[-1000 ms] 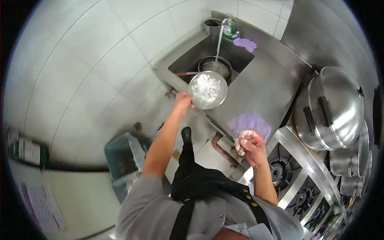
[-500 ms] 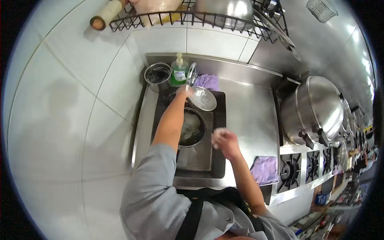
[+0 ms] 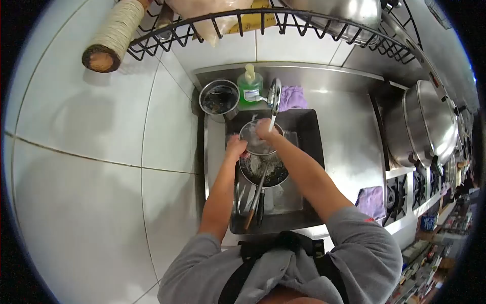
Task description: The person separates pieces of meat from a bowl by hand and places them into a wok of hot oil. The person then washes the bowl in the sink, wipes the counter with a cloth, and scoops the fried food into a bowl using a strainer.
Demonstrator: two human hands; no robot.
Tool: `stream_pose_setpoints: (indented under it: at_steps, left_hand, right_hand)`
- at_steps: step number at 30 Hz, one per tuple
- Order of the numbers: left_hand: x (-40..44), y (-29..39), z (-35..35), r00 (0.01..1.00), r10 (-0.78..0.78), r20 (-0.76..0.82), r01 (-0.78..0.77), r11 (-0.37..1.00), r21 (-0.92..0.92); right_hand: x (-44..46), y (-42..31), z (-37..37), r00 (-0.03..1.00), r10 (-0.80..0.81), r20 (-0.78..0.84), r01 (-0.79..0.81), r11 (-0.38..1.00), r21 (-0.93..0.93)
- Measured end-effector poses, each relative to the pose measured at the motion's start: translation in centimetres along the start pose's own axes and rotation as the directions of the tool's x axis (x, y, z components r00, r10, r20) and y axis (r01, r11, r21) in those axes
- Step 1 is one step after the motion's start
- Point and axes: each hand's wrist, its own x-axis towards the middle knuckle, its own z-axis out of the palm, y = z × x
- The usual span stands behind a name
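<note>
Being gripped by the left hand [image 3: 236, 147], a metal bowl [image 3: 258, 147] is reached into by the right hand [image 3: 264, 128], whose grip cannot be told. The bowl is held near the faucet [image 3: 276, 93], partly over a pan [image 3: 277, 177] in the sink [image 3: 313, 169].

White tiled wall [image 3: 81, 202] on your left, dark grout [image 3: 91, 157], soft shadows [image 3: 83, 119] across it. More white tile [image 3: 293, 49] behind the steel counter [image 3: 344, 134] ahead of you, raised backsplash [image 3: 339, 81] along its rear edge. Black wire rack [image 3: 255, 11] over it. Gas stove [image 3: 397, 197] to your right; cluttered area [image 3: 438, 253] beyond, too blurred to sort. Light glares off the counter.
</note>
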Motion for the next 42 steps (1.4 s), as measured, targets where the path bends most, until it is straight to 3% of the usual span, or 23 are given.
stream_pose_setpoints:
  at_steps: [2,5,6,9,11,12,15,17,20,23,24,26,29,30,31,32,33,34,35,36,37,39,42]
  left_hand:
    - [-2.0,2.2,0.2,0.998,-0.052,0.037,0.053,0.998,-0.039]
    - [-2.7,4.2,0.5,0.988,-0.079,0.13,0.086,0.995,-0.045]
    - [-3.4,5.5,0.9,0.989,-0.078,0.127,0.083,0.996,-0.031]
    - [-3.8,6.5,2.2,0.996,-0.018,0.089,0.018,1.0,-0.002]
    - [-3.9,6.7,2.9,0.997,0.055,0.062,-0.057,0.998,0.022]
    - [-3.4,7.2,2.9,1.0,0.012,0.015,-0.012,1.0,0.025]
    - [-2.2,6.1,0.1,0.986,-0.043,0.161,0.051,0.998,-0.046]
    - [-2.8,5.5,0.6,0.969,-0.041,0.245,0.066,0.993,-0.096]
    - [-2.5,5.7,2.2,0.971,-0.106,0.213,0.132,0.985,-0.115]
    - [-2.4,5.6,1.4,0.984,-0.065,0.167,0.08,0.993,-0.086]
    - [-1.3,4.1,0.5,0.937,-0.048,0.346,0.087,0.991,-0.099]
    - [-0.3,1.2,0.1,0.968,-0.034,0.25,0.065,0.991,-0.119]
    - [0.5,1.4,-1.6,0.848,-0.014,0.529,0.075,0.993,-0.094]
    - [-0.3,3.5,-1.8,0.801,-0.047,0.597,0.019,0.998,0.052]
    - [0.4,4.0,-1.7,0.769,-0.042,0.638,-0.111,0.974,0.198]
    - [0.7,3.9,0.0,0.852,0.058,0.521,-0.375,0.762,0.528]
    - [0.7,4.4,1.0,0.878,0.238,0.416,-0.479,0.388,0.788]
    - [-1.2,5.2,3.1,0.831,0.363,0.421,-0.488,0.115,0.865]
    - [-3.6,6.0,5.1,0.761,0.479,0.438,-0.418,-0.153,0.895]
    - [-2.3,2.8,6.1,0.541,0.612,0.577,-0.414,-0.404,0.816]
    - [-2.7,2.9,7.3,0.543,0.428,0.722,-0.54,-0.481,0.691]
    - [3.5,-3.6,6.7,0.213,0.511,0.833,-0.875,-0.278,0.395]
    - [-1.8,3.3,7.6,0.736,0.066,0.674,-0.659,-0.158,0.735]
  right_hand:
    - [-1.7,-1.0,-2.0,0.977,0.086,0.198,-0.17,0.873,0.458]
    - [-0.1,3.8,0.0,0.93,-0.222,-0.293,0.184,0.971,-0.151]
    - [-0.8,3.4,0.2,0.916,-0.029,-0.4,-0.018,0.993,-0.114]
    - [0.4,4.7,1.5,0.873,-0.332,-0.358,0.248,0.933,-0.26]
    - [2.4,5.9,2.2,0.728,-0.678,0.101,0.598,0.556,-0.577]
    - [2.1,5.9,2.8,0.774,-0.604,0.188,0.631,0.711,-0.31]
    - [-7.8,-3.1,-3.3,0.863,-0.415,0.288,0.482,0.847,-0.223]
    - [-7.2,-1.3,-4.2,0.973,-0.116,0.201,0.18,0.922,-0.344]
    - [-3.5,1.4,0.3,0.996,-0.091,0.016,0.092,0.991,-0.101]
    - [-3.0,4.0,3.1,0.917,-0.372,0.143,0.384,0.921,-0.069]
    - [-4.6,3.7,1.8,0.904,-0.334,0.265,0.411,0.849,-0.332]
    - [-6.1,4.8,-0.9,0.865,-0.298,0.405,0.502,0.546,-0.671]
    - [-11.2,1.7,-5.6,0.94,-0.318,-0.125,0.175,0.762,-0.623]
    - [-10.5,3.6,-3.7,0.827,-0.268,-0.494,-0.114,0.781,-0.614]
    - [-7.8,5.7,-1.9,0.882,0.169,-0.44,-0.272,0.945,-0.183]
    - [-5.0,9.8,-1.9,0.958,-0.27,-0.094,0.19,0.847,-0.496]
    - [-3.9,12.1,-1.7,0.749,-0.549,0.372,0.652,0.509,-0.562]
    - [-5.9,10.2,-2.0,0.985,-0.113,0.133,0.136,0.974,-0.183]
    - [-7.9,7.3,-1.7,0.9,0.407,0.154,-0.436,0.836,0.334]
    - [-9.6,5.0,-2.3,0.886,0.426,0.184,-0.463,0.839,0.287]
    - [-10.3,4.5,-1.8,0.88,0.45,0.151,-0.474,0.824,0.31]
    - [-9.9,5.2,0.1,0.868,0.497,0.017,-0.456,0.782,0.425]
    - [-13.2,2.4,-1.9,0.851,0.52,0.067,-0.464,0.685,0.562]
